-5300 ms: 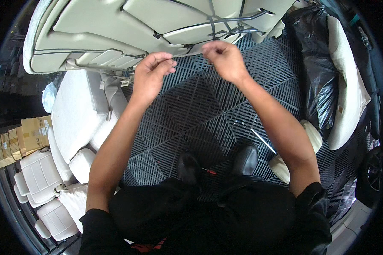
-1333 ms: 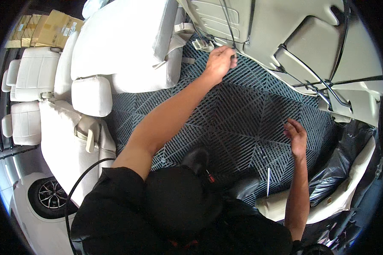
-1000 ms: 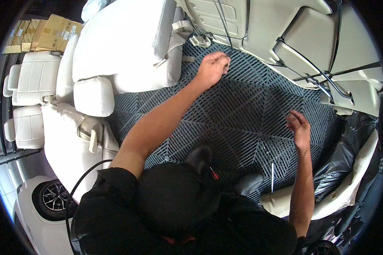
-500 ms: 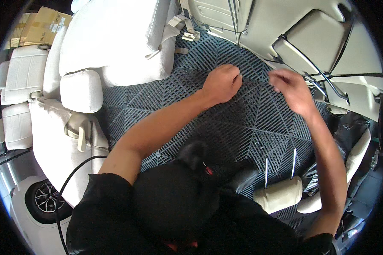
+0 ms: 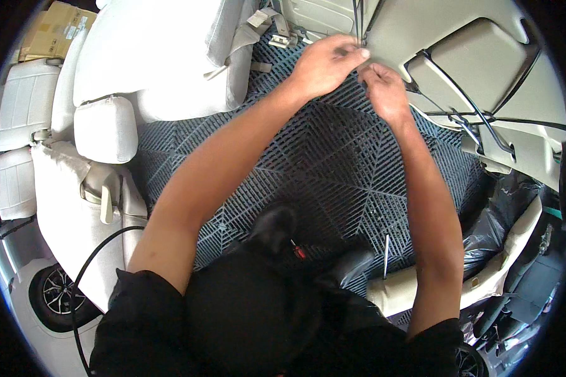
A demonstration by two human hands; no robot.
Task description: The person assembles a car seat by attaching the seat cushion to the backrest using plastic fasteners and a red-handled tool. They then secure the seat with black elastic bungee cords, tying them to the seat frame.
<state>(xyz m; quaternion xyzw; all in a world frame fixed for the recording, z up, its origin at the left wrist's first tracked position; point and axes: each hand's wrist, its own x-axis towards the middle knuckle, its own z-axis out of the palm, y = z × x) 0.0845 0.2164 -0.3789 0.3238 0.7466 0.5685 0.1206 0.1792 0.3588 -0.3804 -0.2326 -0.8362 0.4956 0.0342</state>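
Both hands are up at the near edge of the beige headliner panel (image 5: 421, 38), which lies inverted at the top right of the view, over the dark grid floor tiles (image 5: 333, 157).

Left hand (image 5: 324, 63): fingers curled, fingertips pinched on a thin black wire (image 5: 358, 19) right where it meets the panel edge. Right hand (image 5: 383, 91): fingers bent, tips pressed together just beside the left, touching the same edge. Can't tell whether the right actually has the wire or is only steadying the panel.

More of the black wiring harness (image 5: 484, 119) runs across the panel back toward the right, looks clipped or taped down in places.

Step in hand, my read: working the wire at the panel edge, seating or freeing it at one fixing point. Which of the two, can't tell from this view.

Next move calls for fine fingertip work: keep the pinch close to the fixing point, hold the panel steady with the other hand, don't yank the wire sideways.

Around: white car seats (image 5: 144, 56) stacked on the left, cardboard boxes (image 5: 56, 28) top left, a red-handled tool (image 5: 297, 249) and a thin metal rod (image 5: 385, 254) on the floor near the feet, black plastic sheeting (image 5: 490, 226) lower right.
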